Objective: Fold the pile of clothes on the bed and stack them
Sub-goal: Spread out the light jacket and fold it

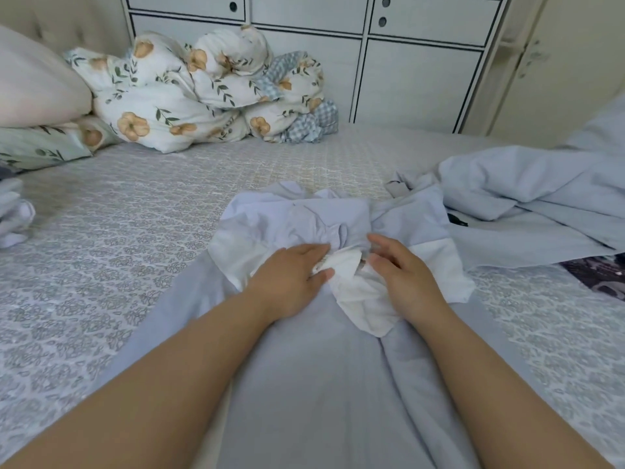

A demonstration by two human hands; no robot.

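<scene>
The pale blue trousers lie spread on the bed under both my hands, waistband away from me, with the white pocket linings turned out in the middle. My left hand pinches a bit of white lining between thumb and forefinger, so that grip is closed on cloth. My right hand lies flat just beside it, fingers straight and pressing the fabric, holding nothing. I judge I am at the smoothing stage on this garment; no fold is made in it yet.

Outward from the grip: to the right, near but apart, a loose heap of pale blue clothes waits unfolded, with a dark patterned item at its near edge. Far to the left, at the frame's edge, sits what looks like a small stack of folded pieces. So some work seems done and a good share remains. Beyond, a bundled floral duvet rests against the white cabinet.
</scene>
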